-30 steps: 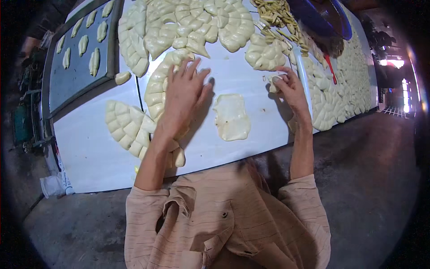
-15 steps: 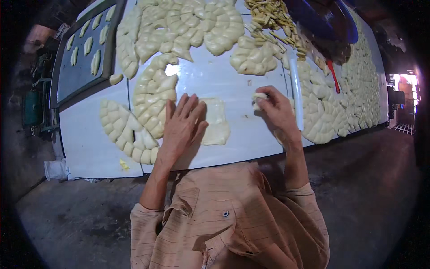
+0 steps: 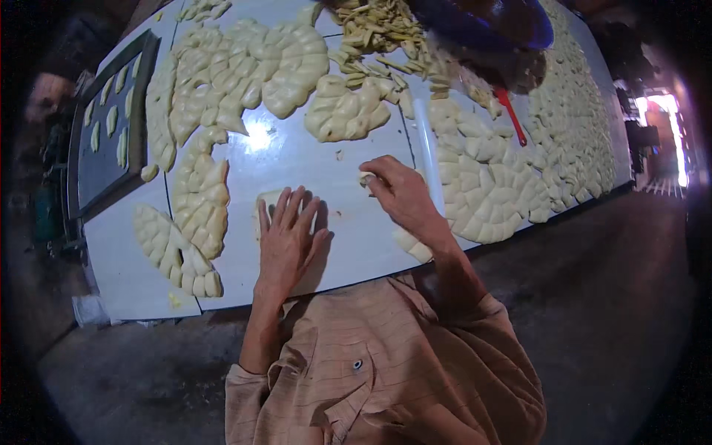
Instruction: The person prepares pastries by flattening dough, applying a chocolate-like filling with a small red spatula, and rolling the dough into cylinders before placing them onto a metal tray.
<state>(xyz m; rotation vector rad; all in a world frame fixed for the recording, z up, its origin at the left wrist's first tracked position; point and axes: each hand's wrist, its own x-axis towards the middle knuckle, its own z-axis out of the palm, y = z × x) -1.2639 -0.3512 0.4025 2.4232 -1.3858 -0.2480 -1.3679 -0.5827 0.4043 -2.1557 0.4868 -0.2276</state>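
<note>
My left hand (image 3: pixel 291 230) lies palm down with spread fingers on a thin, flattened sheet of pale dough (image 3: pixel 265 199), hiding most of it. To its right, my right hand (image 3: pixel 400 194) pinches a small pale piece of dough (image 3: pixel 365 178) just above the white tabletop (image 3: pixel 345 259). Left of my left hand lie a long cluster of glossy cut dough (image 3: pixel 199 194) and a fan of segments (image 3: pixel 159 230). A larger lump cluster (image 3: pixel 345 111) sits beyond my hands.
A dark tray (image 3: pixel 90 179) with several shaped pieces stands at left. More dough sheets (image 3: pixel 222 70), a pile of yellowish strips (image 3: pixel 371 26), a blue basin (image 3: pixel 530 30) and a red utensil (image 3: pixel 513 119) lie at the back. A pale rod (image 3: pixel 428 152) borders dough at right.
My left hand has moved from the dough cluster onto the flattened sheet, covering it. My right hand keeps its pinch on the small piece. The camera view has shifted.
</note>
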